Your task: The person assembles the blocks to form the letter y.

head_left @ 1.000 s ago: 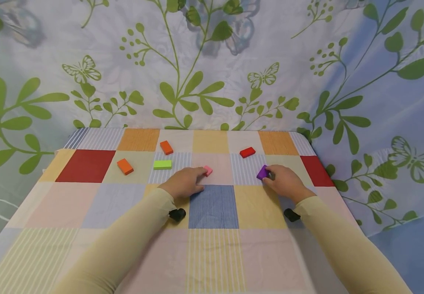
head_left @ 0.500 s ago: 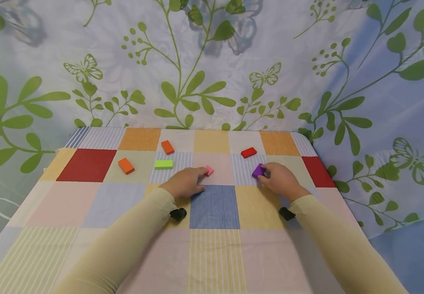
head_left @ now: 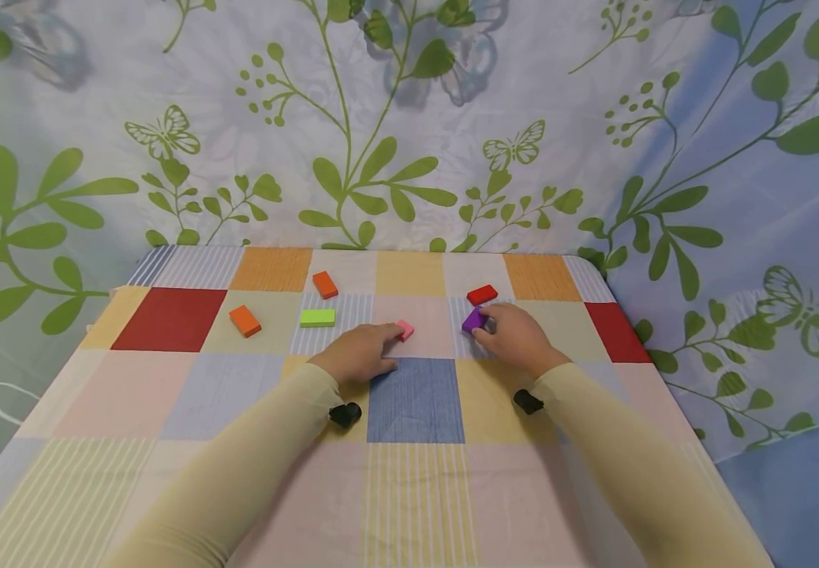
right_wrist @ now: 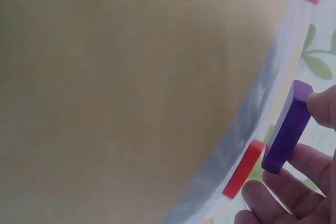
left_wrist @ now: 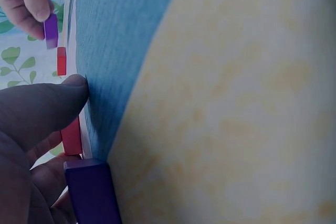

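My left hand [head_left: 360,353] rests low over the tablecloth, its index fingertip at a pink block [head_left: 404,330] and its thumb spread apart from it. In the left wrist view a dark purple block [left_wrist: 92,192] stands close by the fingers of this hand; the hand hides it in the head view. My right hand [head_left: 519,338] pinches another purple block [head_left: 474,320] between thumb and fingers. The right wrist view shows this purple block [right_wrist: 287,127] held tilted. A red block [head_left: 482,295] lies just behind it.
A lime green block [head_left: 318,318] and two orange blocks, one nearer [head_left: 244,321] and one farther back [head_left: 325,285], lie left of my left hand. The patchwork tablecloth [head_left: 409,505] covers the table, and a leaf-patterned curtain [head_left: 260,134] hangs behind its far edge.
My right hand has carried the purple block leftward and slightly away from me, closer to the red and pink blocks. The left hand has stayed in place.
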The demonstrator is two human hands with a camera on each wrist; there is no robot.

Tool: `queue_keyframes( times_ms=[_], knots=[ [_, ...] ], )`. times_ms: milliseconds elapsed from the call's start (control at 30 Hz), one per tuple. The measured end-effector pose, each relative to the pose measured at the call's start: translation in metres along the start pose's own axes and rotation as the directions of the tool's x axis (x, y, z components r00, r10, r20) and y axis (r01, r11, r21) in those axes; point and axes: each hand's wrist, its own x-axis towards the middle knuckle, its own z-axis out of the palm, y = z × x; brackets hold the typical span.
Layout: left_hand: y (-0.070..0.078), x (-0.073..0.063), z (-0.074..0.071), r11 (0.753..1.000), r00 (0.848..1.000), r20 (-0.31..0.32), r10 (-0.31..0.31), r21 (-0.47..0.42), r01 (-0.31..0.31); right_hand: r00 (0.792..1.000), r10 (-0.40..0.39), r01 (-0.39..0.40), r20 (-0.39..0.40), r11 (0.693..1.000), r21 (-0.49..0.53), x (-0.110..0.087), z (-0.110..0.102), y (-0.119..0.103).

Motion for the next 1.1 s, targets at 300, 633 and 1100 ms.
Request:
queue_keyframes(
  times_ms=[300, 633, 1100],
  knots=[
    [-0.001, 0.000, -0.001, 1.000, 1.000, 0.005, 0.000, 0.009, 0.000, 1.000, -0.011, 0.011, -0.001, 1.000, 0.020, 0.017, 0.006, -0.024],
    [0.002, 0.000, -0.003, 1.000, 1.000, 0.006, 0.008, -0.005, -0.008, 0.999, 0.030, -0.033, 0.043, 0.998, 0.058, 0.034, 0.015, -0.043],
    [-0.003, 0.001, -0.001, 0.999, 0.999, -0.018, 0.040, 0.025, -0.040, 0.997, -0.008, 0.006, 0.079, 0.999, 0.036, 0.049, 0.024, -0.062]
  ],
)
